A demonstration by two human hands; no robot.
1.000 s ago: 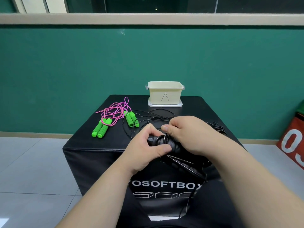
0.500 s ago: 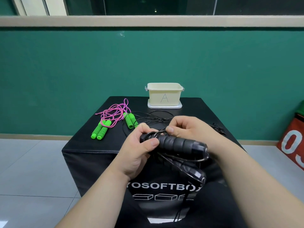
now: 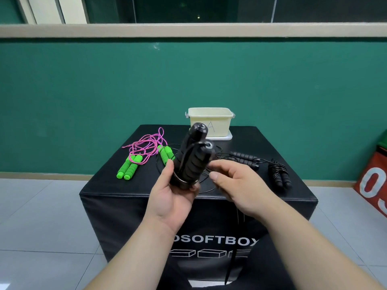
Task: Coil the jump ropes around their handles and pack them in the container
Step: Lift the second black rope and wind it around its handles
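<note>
The left hand (image 3: 171, 197) grips two black handles (image 3: 194, 155) near their bottom ends. They stand up and lean a bit to the right. The handles are fat and bumpy, like soft foam, with round caps on top. Thin, shiny black cord (image 3: 184, 181) is wound round their bottom.

The right hand (image 3: 236, 185) is just beside them with its fingers curled. I cannot tell if it pinches the cord, but a piece of cord hangs down below it.

At the back of the black box (image 3: 125, 197) sits a cream plastic tub (image 3: 222, 122) with an A on it. It stands on a white lid (image 3: 227, 137). Its inside cannot be seen.

On the left lie green foam handles (image 3: 129, 167) with a tangled pink cord (image 3: 146, 143). On the right lie two more black handles (image 3: 243, 159) and a wound-up black rope (image 3: 279, 176).

Half a second ago the held handles lay sideways with both hands on them. Now they point up, and only the left hand has them.
</note>
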